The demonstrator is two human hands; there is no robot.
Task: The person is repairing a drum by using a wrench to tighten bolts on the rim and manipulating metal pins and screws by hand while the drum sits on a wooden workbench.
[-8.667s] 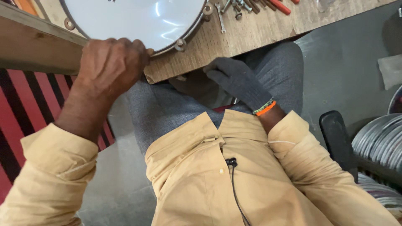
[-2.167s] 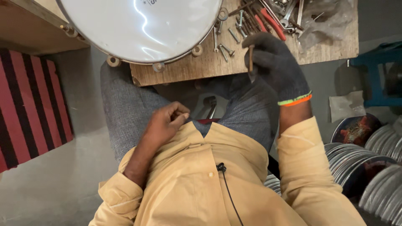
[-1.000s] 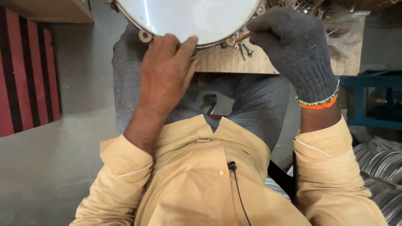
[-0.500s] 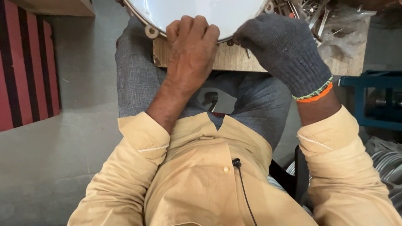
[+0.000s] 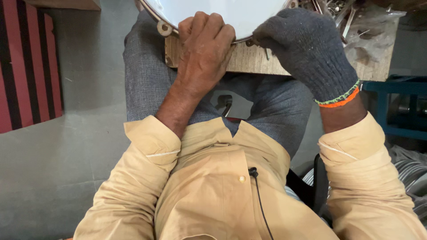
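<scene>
The round drum [image 5: 222,13] at the upper centre has a smooth, glossy white skin in a shiny metal rim, resting on a rough, matt pale wooden counter [image 5: 249,62]. The right hand [image 5: 307,44] wears a coarse dark grey knitted cloth glove; the left hand [image 5: 202,49] is bare.

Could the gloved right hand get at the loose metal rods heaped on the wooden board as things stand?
Probably yes: the gloved right hand sits at the white round drum rim, beside the loose metal rods, with nothing visible between them.

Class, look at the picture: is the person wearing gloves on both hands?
No: only the right hand wears a dark knit glove, while the left hand is bare on the drum rim.
</scene>
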